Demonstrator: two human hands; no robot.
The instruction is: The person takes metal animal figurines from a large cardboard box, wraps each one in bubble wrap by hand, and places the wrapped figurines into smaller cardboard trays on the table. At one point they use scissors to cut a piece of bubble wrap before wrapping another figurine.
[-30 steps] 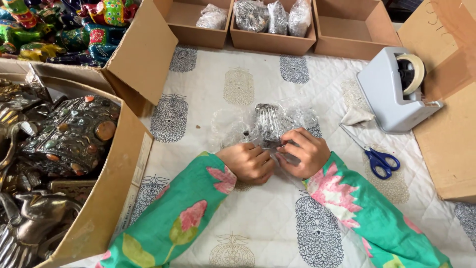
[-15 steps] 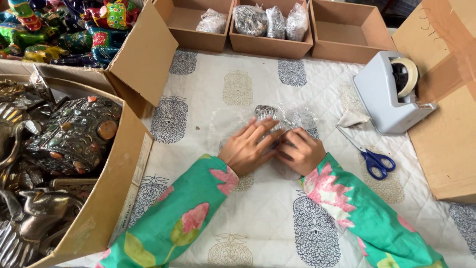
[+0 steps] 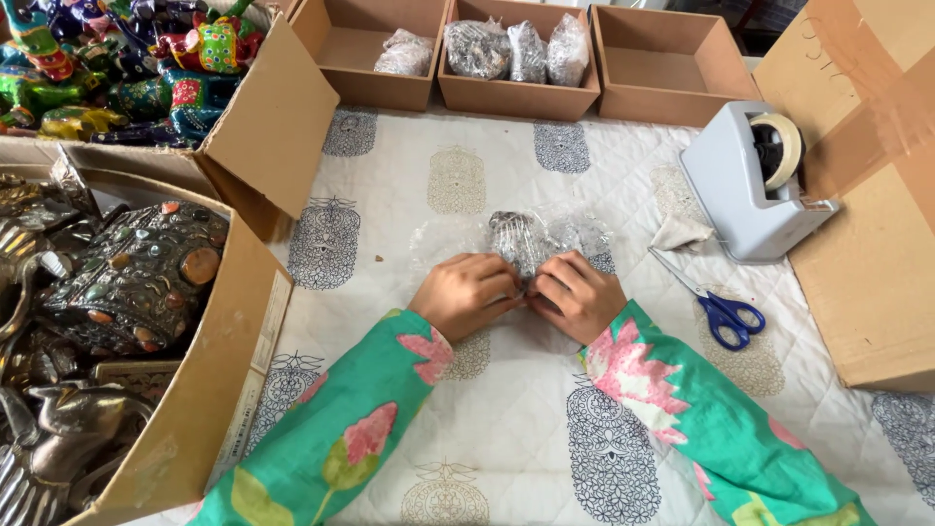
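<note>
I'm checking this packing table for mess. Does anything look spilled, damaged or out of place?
Nothing stands out. Both hands, left hand and right hand, press on a bubble-wrapped item. The scissors lie flat beside the tape dispenser.

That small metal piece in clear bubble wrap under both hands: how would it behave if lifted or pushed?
The bubble-wrapped metal piece probably feels heavy for its size, since grey metal shows through. The loose clear wrap looks floppy and likely slippery, so it may shift unless pinched, as the left hand and right hand do. Pushed across the quilted cloth, it would probably drag rather than roll.
</note>
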